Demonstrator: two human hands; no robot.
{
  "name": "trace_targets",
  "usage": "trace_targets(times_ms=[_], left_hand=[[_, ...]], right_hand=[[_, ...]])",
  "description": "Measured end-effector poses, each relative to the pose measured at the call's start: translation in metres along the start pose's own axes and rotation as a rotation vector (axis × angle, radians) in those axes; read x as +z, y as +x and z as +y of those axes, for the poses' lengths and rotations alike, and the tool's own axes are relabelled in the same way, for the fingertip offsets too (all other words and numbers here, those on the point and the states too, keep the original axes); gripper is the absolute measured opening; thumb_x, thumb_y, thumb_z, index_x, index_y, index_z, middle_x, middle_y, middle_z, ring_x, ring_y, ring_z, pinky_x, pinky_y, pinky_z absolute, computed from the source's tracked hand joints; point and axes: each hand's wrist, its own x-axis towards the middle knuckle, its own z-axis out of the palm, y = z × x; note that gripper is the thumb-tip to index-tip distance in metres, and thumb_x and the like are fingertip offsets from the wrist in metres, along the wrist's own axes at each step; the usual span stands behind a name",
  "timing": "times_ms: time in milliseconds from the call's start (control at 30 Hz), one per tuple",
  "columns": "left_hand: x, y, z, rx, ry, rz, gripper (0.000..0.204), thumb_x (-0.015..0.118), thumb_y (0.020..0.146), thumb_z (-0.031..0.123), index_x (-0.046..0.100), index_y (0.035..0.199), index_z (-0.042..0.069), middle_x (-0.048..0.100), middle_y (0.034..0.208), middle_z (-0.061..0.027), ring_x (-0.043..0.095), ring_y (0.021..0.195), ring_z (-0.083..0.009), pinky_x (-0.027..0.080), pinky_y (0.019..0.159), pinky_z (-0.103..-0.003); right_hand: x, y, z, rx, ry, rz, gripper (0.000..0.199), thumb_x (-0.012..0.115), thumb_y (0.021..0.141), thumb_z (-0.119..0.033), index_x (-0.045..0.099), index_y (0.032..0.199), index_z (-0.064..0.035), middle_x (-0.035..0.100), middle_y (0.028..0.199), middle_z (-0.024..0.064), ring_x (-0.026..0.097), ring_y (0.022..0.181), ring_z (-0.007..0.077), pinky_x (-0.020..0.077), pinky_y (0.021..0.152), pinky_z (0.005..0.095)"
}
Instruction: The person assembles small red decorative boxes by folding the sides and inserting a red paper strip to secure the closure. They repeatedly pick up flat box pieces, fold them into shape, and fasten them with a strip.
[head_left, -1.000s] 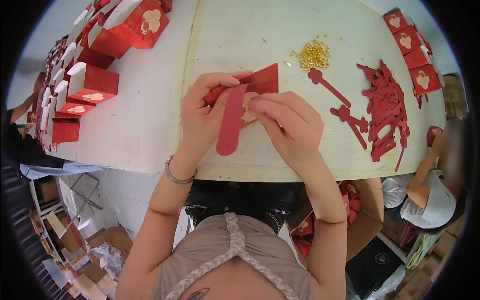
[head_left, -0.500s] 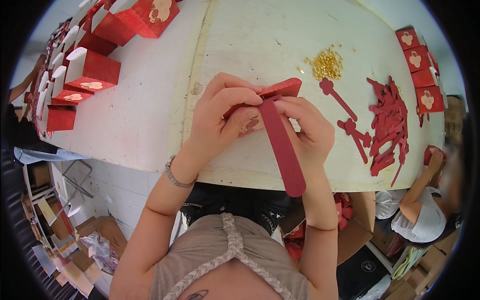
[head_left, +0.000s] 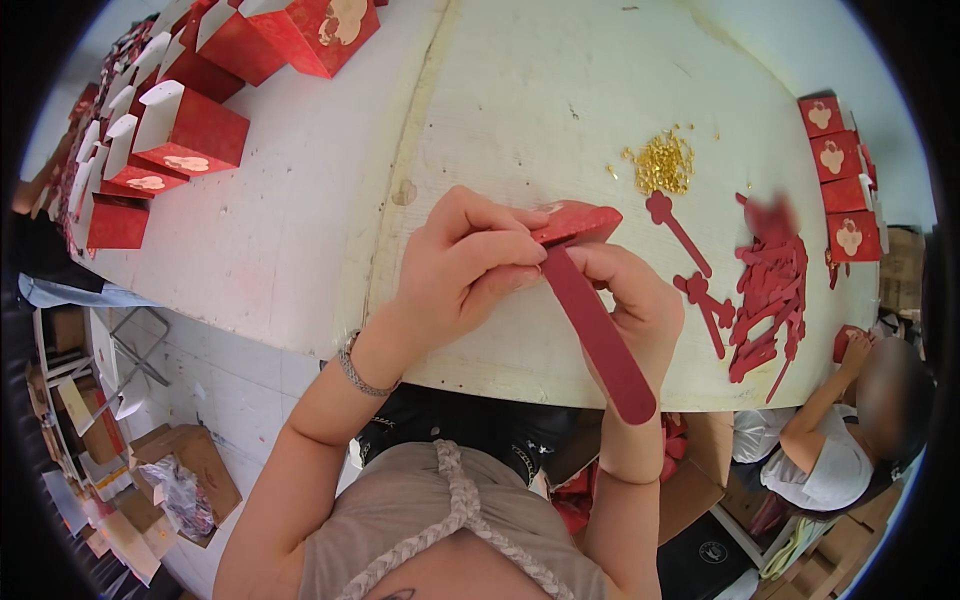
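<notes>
**Red strip swung down, both hands closed on the folded piece**

Change since a second ago: the long red strip (head_left: 598,335) lay under the left hand then, slanting down to the left. Now it slants down to the right, its rounded end past the table edge (head_left: 300,340). Half a second ago it already lay this way; little movement since.

Left hand (head_left: 455,270): fingers curled shut, pinching the top of the strip against the folded red card piece (head_left: 578,220). Right hand (head_left: 640,300): closed behind the strip, thumb and fingers on its upper part. Card piece held just above the white table, at its near edge, between the two hands.

Containers: open red boxes (head_left: 185,130) in rows at far left, white flaps up; insides not visible. More small red boxes (head_left: 835,160) along the right rim.

Loose on the table: heap of gold bits (head_left: 662,163), pile of red cut strips (head_left: 770,300) at right. Another person (head_left: 850,440) sits low at right.
</notes>
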Motion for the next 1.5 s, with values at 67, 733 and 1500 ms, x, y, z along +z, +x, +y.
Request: trace_targets(times_ms=[67,733,1500], left_hand=[[0.0,-0.001,0.0,-0.036,-0.01,-0.002,0.017,0.074,0.075,0.003,0.066,0.09,0.005,0.06,0.091,-0.0086,0.065,0.094,-0.0234,0.055,0.075,-0.031],[-0.001,-0.002,-0.001,-0.052,-0.005,0.03,0.018,0.075,0.073,0.005,0.069,0.089,0.007,0.063,0.083,-0.0058,0.067,0.088,-0.0208,0.056,0.076,-0.031],[-0.035,0.092,0.037,0.492,0.942,-0.542,0.045,0.07,0.059,0.009,0.073,0.103,0.015,0.059,0.082,-0.0001,0.057,0.062,-0.0125,0.043,0.05,-0.024]], right_hand=[[0.003,-0.001,0.005,-0.062,-0.007,0.02,0.015,0.07,0.074,0.007,0.066,0.087,0.0001,0.067,0.082,0.0103,0.064,0.069,0.0191,0.0502,0.057,0.0261],[-0.003,0.009,0.005,-0.329,-0.377,-0.033,0.022,0.074,0.067,-0.002,0.062,0.085,-0.0053,0.061,0.079,0.0056,0.055,0.064,0.0221,0.0386,0.059,0.0317],[0.0,0.014,0.025,-0.505,-0.232,0.05,0.021,0.078,0.066,-0.016,0.063,0.078,-0.0098,0.061,0.079,0.0003,0.056,0.076,0.02,0.042,0.085,0.039]])
